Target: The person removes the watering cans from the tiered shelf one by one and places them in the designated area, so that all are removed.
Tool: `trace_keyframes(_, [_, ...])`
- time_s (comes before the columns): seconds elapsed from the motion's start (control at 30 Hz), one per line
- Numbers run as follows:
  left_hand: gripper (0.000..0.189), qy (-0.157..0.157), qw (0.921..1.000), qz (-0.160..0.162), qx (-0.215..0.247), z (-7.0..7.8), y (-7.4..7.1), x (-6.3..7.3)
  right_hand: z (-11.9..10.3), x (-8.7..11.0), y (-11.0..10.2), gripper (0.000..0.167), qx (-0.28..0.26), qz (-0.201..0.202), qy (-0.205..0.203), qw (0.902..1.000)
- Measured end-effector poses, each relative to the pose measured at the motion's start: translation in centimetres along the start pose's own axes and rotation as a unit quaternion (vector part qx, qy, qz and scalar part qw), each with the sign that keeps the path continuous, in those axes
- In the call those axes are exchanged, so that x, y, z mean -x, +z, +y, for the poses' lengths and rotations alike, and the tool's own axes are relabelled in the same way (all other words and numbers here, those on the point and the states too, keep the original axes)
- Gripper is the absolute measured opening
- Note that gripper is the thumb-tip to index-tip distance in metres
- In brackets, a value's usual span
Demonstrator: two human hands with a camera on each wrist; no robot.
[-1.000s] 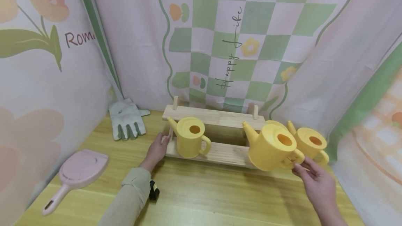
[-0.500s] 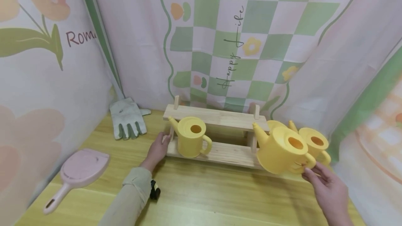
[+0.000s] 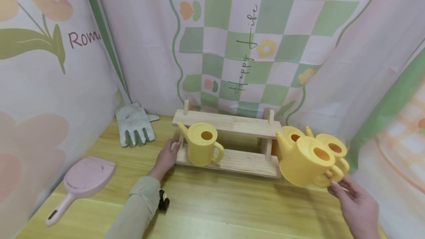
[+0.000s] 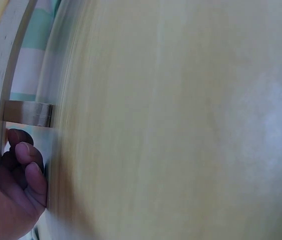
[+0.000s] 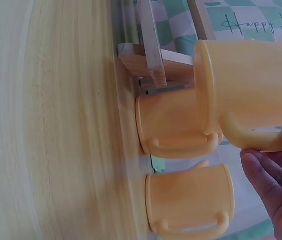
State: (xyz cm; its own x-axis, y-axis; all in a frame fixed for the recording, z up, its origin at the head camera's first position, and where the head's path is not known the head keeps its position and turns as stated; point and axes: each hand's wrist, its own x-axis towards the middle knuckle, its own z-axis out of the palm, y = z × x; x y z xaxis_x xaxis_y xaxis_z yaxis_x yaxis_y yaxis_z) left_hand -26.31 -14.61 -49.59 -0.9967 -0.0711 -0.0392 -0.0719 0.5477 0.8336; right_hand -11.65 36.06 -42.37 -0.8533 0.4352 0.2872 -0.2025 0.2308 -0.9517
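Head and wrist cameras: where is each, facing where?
Head: on the head, facing forward and down at the wooden shelf; left hand and right hand show.
Left wrist: on that wrist, toward tabletop and shelf; left hand shows.
Right wrist: on that wrist, toward the held watering can; right hand shows.
Head and right wrist share that can.

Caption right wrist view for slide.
Right-hand fingers hold a yellow watering can by its handle; two more cans stand on the table.

A yellow watering can (image 3: 303, 165) is hanging above the tabletop (image 3: 232, 209), near the right end of a pale wooden shelf (image 3: 225, 121).
The can is showing a round top opening, its spout pointing left, its looped handle right; the two-tier shelf is standing upright along the tabletop's back edge.
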Motion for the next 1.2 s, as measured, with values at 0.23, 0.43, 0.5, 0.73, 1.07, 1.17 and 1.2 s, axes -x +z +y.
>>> trace_keyframes(0.23, [0.051,-0.001,1.0,0.001,0.001,-0.1,0.0,0.0,0.2,0.3,-0.7,0.037,-0.04,0.014,0.025,0.9988])
trace_keyframes(0.43, [0.051,-0.011,0.9999,-0.001,0.009,-0.3,0.0,-0.1,0.5,0.6,-1.1,0.036,-0.025,0.018,0.019,0.9993])
trace_keyframes(0.5, [0.051,-0.009,0.9999,-0.001,0.008,-0.4,0.0,-0.2,0.6,0.7,-1.3,0.035,-0.002,0.019,0.017,0.9997])
trace_keyframes(0.73, [0.054,-0.012,0.9999,-0.003,0.01,-0.5,0.1,-0.4,1.1,1.2,-1.9,0.03,0.128,0.01,0.01,0.9916])
trace_keyframes(1.07, [0.051,-0.01,0.9999,-0.006,0.01,-0.3,0.1,-0.3,2.3,1.5,-2.1,0.03,0.174,-0.001,0.0,0.9848])
trace_keyframes(1.17, [0.05,-0.013,0.9998,-0.007,0.011,-0.2,0.0,-0.1,2.4,1.5,-1.9,0.028,0.173,0.003,-0.011,0.9849])
trace_keyframes(1.2, [0.05,-0.014,0.9998,-0.006,0.012,-0.1,-0.1,-0.1,2.4,1.5,-1.8,0.027,0.173,0.002,-0.012,0.9849])
